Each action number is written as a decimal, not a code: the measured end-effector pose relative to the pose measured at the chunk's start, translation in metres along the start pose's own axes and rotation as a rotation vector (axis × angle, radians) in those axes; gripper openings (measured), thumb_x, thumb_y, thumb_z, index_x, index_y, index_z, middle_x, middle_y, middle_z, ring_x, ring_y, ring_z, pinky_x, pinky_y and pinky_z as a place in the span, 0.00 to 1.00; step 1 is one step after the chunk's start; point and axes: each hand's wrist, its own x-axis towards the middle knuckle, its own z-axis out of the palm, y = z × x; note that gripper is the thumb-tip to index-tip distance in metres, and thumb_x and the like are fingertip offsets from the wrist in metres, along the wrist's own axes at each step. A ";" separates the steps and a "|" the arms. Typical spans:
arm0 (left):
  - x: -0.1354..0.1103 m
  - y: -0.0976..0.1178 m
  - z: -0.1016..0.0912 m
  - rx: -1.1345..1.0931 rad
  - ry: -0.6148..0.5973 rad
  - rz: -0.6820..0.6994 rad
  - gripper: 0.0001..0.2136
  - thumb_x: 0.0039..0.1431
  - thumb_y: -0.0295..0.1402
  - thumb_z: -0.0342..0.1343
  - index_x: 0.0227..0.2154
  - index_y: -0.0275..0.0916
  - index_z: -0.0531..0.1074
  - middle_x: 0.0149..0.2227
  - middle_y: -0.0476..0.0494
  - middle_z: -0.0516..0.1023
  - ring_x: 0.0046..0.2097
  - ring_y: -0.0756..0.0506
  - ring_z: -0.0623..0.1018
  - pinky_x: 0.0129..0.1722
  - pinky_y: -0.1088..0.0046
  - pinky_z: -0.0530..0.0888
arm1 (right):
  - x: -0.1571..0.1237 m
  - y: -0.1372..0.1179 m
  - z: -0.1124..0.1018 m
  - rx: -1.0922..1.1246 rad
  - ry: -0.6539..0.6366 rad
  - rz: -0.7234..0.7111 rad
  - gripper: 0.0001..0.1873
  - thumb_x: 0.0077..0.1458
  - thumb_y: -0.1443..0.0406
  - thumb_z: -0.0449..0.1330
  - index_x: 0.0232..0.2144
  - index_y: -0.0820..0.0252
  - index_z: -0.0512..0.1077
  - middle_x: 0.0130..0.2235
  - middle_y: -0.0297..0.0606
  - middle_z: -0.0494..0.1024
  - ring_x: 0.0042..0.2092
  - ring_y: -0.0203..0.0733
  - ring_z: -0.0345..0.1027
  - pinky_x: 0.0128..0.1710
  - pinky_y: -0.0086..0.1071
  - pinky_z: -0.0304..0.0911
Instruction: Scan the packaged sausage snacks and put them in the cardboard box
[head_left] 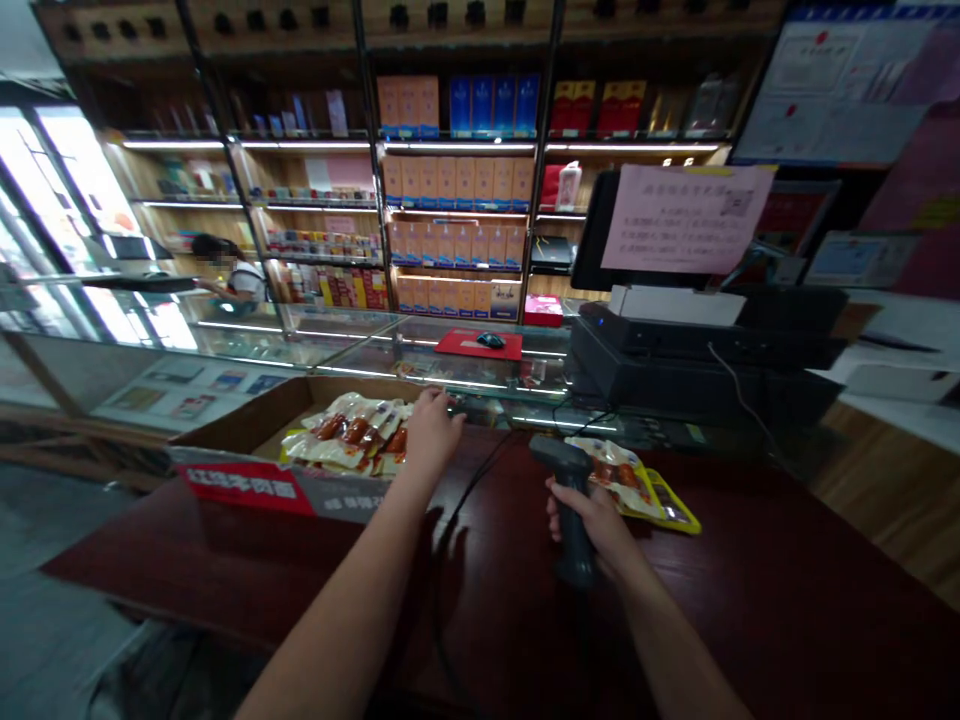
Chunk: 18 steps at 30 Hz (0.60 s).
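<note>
On the counter, right grip clasps scanner by packet; left grip, closure unclear, touches snacks.

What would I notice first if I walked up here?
In the middle, the right hand grips a dark barcode scanner over the red-brown counter, with a snack packet lying just beyond it. To the left, the left hand reaches into a cardboard box full of similar packets.
</note>
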 end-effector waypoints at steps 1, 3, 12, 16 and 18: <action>0.004 -0.016 -0.013 0.091 -0.002 -0.058 0.11 0.49 0.34 0.55 0.35 0.37 0.72 0.42 0.37 0.70 0.46 0.40 0.71 0.46 0.64 0.67 | 0.002 0.000 0.007 0.000 -0.016 0.005 0.16 0.39 0.59 0.64 0.29 0.63 0.68 0.18 0.30 0.71 0.17 0.34 0.64 0.15 0.27 0.62; 0.010 -0.049 -0.035 0.262 -0.016 -0.192 0.14 0.48 0.36 0.55 0.37 0.36 0.70 0.42 0.34 0.72 0.45 0.36 0.72 0.42 0.60 0.68 | 0.006 0.002 0.018 -0.004 -0.030 0.011 0.16 0.39 0.59 0.65 0.29 0.63 0.69 0.18 0.30 0.71 0.17 0.34 0.64 0.15 0.27 0.62; 0.009 -0.105 -0.061 0.448 -0.190 -0.390 0.18 0.37 0.42 0.61 0.31 0.36 0.67 0.38 0.29 0.74 0.41 0.34 0.75 0.35 0.65 0.68 | 0.017 0.027 0.022 0.004 0.029 0.025 0.16 0.39 0.59 0.65 0.30 0.62 0.69 0.18 0.30 0.71 0.17 0.34 0.65 0.16 0.28 0.63; 0.009 -0.103 -0.056 0.412 -0.205 -0.442 0.21 0.37 0.41 0.60 0.34 0.36 0.67 0.37 0.31 0.75 0.42 0.35 0.74 0.36 0.66 0.68 | 0.019 0.033 0.017 0.000 0.030 0.018 0.17 0.39 0.59 0.65 0.30 0.62 0.69 0.19 0.30 0.72 0.17 0.35 0.65 0.16 0.28 0.63; 0.008 -0.102 -0.055 0.374 -0.144 -0.453 0.19 0.38 0.40 0.59 0.35 0.36 0.67 0.37 0.32 0.75 0.41 0.36 0.74 0.37 0.66 0.68 | 0.019 0.034 0.015 -0.001 0.026 0.012 0.17 0.39 0.59 0.65 0.31 0.62 0.69 0.19 0.31 0.72 0.18 0.35 0.65 0.16 0.28 0.63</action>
